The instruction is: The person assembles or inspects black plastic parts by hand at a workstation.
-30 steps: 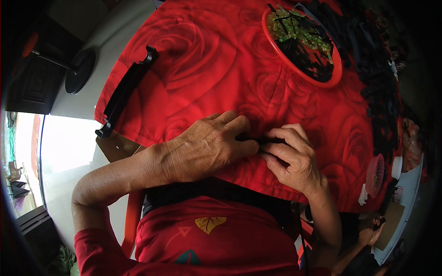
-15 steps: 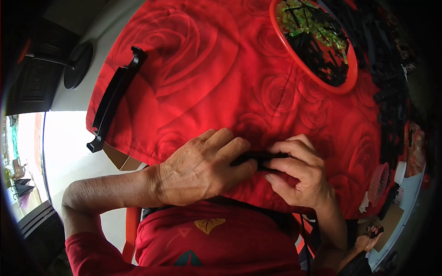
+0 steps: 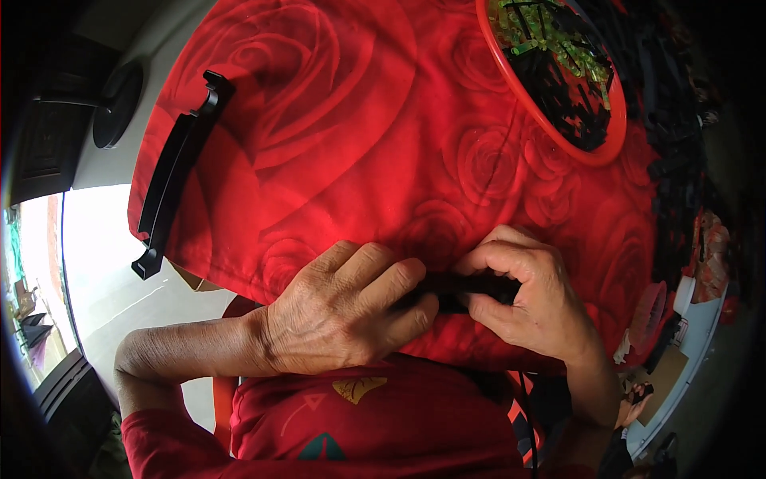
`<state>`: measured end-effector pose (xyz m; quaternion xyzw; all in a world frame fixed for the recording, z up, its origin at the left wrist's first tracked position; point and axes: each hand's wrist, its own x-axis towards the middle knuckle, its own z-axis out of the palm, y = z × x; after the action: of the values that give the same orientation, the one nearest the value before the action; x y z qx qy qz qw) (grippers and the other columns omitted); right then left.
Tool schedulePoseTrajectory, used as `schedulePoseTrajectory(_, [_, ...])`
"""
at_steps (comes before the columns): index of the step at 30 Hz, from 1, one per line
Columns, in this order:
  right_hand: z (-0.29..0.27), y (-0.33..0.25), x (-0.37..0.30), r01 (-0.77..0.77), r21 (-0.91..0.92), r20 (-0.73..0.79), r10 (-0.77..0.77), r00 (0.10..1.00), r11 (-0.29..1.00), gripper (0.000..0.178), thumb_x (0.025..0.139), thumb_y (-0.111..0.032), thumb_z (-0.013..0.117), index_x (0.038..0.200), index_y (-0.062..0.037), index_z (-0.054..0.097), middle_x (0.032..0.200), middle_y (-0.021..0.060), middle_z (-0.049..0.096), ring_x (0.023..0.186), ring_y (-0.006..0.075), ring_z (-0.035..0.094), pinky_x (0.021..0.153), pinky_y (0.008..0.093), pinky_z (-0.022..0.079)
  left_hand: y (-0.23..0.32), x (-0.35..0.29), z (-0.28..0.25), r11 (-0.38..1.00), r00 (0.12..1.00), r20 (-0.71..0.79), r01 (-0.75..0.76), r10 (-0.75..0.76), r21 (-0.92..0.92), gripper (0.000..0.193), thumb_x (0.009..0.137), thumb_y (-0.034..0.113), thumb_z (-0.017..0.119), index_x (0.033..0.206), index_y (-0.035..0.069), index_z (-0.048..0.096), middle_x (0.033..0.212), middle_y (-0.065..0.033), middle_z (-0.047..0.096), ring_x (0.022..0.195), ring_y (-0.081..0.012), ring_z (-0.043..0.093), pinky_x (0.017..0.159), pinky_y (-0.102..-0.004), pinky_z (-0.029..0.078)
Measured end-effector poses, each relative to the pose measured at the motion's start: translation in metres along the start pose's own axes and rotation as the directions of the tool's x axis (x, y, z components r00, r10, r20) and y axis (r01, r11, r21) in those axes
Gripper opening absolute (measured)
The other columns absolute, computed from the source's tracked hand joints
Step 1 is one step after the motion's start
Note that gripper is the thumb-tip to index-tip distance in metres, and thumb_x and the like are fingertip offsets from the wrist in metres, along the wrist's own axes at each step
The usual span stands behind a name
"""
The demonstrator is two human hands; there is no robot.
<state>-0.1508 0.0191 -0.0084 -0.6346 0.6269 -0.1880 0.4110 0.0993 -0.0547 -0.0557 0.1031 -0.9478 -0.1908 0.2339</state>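
Both my hands work on a dark, elongated black piece close to the near edge of the table. My left hand is closed round its left end, back of the hand upward. With thumb and fingers, my right hand grips it farther right, a bit of black showing inside the curve of the fingers. The exact kind of piece is hidden by my hands and the shade. Away to the left, a long black plastic bar with hooked ends lies along the table's edge.
A rose-patterned red cloth covers the table. At the far right stands a red-rimmed tray of small green and black parts. Many black strips pile along the right side, above a pink basket. Another person's hand shows lower right.
My right hand has shifted its grip, its fingers now more arched around the black piece. My left hand is slightly lower and further left, and the whole view has shifted a little.
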Motion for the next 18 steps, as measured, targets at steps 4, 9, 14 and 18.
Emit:
schedulePoseTrajectory(4, [-0.002,-0.001,0.003,-0.050,0.015,0.059,0.050,0.997,0.999,0.024,0.075,0.002,0.081,0.097,-0.0037,0.076,0.089,0.0040,0.068,0.082,0.0141,0.067,0.073,0.0282,0.054,-0.003,0.001,0.000,1.000,1.000,0.003,0.003,-0.003,-0.020,0.030,0.077,0.023,0.077,0.107,0.020,0.076,0.108,-0.0061,0.063,0.083,-0.0196,0.062,0.064,-0.0319,0.048])
schedulePoseTrajectory(9, [-0.003,-0.004,0.006,-0.070,0.022,0.061,0.069,0.996,0.997,0.022,0.075,0.002,0.083,0.095,-0.0044,0.077,0.087,0.0029,0.067,0.077,0.0131,0.064,0.069,0.0278,0.051,-0.005,0.003,0.000,0.997,1.000,-0.005,0.022,-0.022,-0.076,0.028,0.076,0.022,0.077,0.103,0.019,0.077,0.106,-0.0059,0.062,0.079,-0.0184,0.059,0.062,-0.0320,0.047])
schedulePoseTrajectory(14, [-0.008,-0.011,0.010,-0.123,-0.002,0.103,0.122,0.987,0.992,0.021,0.075,0.002,0.083,0.093,-0.0046,0.077,0.084,0.0024,0.066,0.074,0.0120,0.060,0.065,0.0286,0.048,-0.005,0.008,-0.005,0.998,0.998,0.056,0.009,-0.005,-0.063,0.026,0.075,0.021,0.075,0.101,0.017,0.077,0.104,-0.0059,0.061,0.077,-0.0176,0.057,0.060,-0.0311,0.046])
schedulePoseTrajectory(18, [-0.009,-0.010,0.012,-0.148,-0.009,0.128,0.148,0.981,0.989,0.020,0.075,0.002,0.083,0.093,-0.0044,0.077,0.085,0.0025,0.066,0.075,0.0119,0.062,0.067,0.0282,0.049,-0.004,0.004,0.000,0.999,1.000,0.027,0.010,-0.009,-0.037,0.026,0.076,0.022,0.075,0.101,0.017,0.076,0.105,-0.0059,0.062,0.077,-0.0180,0.058,0.061,-0.0304,0.047])
